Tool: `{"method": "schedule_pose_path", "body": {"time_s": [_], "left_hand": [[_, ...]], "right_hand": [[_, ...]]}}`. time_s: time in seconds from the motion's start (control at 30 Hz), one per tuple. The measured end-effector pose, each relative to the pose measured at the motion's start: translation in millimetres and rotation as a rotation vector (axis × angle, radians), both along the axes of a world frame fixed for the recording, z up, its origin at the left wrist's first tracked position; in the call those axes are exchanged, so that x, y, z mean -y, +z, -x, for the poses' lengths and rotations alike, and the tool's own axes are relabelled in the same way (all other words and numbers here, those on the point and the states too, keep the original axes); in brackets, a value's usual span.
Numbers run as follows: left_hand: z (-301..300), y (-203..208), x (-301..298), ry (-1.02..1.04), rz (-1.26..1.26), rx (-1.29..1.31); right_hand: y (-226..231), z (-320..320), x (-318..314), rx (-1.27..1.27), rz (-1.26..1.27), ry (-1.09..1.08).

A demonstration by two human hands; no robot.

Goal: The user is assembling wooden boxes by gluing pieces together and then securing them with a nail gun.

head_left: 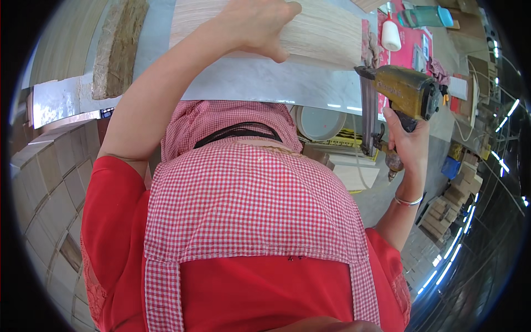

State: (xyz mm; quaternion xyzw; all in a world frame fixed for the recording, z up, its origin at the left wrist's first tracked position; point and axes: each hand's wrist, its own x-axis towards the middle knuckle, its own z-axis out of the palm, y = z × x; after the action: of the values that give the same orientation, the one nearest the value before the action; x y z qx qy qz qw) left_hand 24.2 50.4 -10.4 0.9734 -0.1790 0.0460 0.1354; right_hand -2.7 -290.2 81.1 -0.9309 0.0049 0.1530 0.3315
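Note:
My left hand (pixel 260 25) presses down on a pale wood-grain board (pixel 321 30) that lies on a grey bench top (pixel 276 83). My right hand (pixel 406 138) grips the handle of a worn yellow pneumatic nail gun (pixel 401 88). The gun's nose sits at the board's right end, by the bench edge. A metal bangle (pixel 408 202) circles my right wrist. My red top and red-checked apron (pixel 249 199) fill the middle of the view.
A white bottle (pixel 391 34) and a teal container (pixel 426 15) stand on a red surface at the top right. A white bucket (pixel 321 122) sits below the bench. Stacks of small wooden boxes (pixel 44 188) rise at the left, more (pixel 451 202) at the right.

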Motion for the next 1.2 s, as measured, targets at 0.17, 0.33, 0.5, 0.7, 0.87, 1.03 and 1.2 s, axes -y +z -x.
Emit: {"method": "schedule_pose_path", "body": {"time_s": [0.17,0.33,0.5,0.7,0.87,1.03,1.2], "left_hand": [[-2,7,14,0.058,0.083,-0.112],[6,-22,39,0.225,0.012,0.356],[33,-28,-1,0.252,-0.087,0.237],[41,1,-13,0.22,-0.004,0.021],[42,3,-13,0.195,0.043,-0.01],[39,-6,-10,0.216,0.052,-0.008],[62,-10,-33,0.238,0.104,0.12]], "right_hand": [[10,3,-10,0.033,0.003,0.053],[8,7,-27,0.023,-0.041,0.074],[5,9,-42,-0.057,-0.056,0.088],[5,1,-57,-0.066,-0.064,0.132],[5,3,-60,-0.088,-0.056,0.131],[1,9,-60,-0.075,-0.038,0.097],[5,14,-71,0.038,-0.103,0.092]]}}
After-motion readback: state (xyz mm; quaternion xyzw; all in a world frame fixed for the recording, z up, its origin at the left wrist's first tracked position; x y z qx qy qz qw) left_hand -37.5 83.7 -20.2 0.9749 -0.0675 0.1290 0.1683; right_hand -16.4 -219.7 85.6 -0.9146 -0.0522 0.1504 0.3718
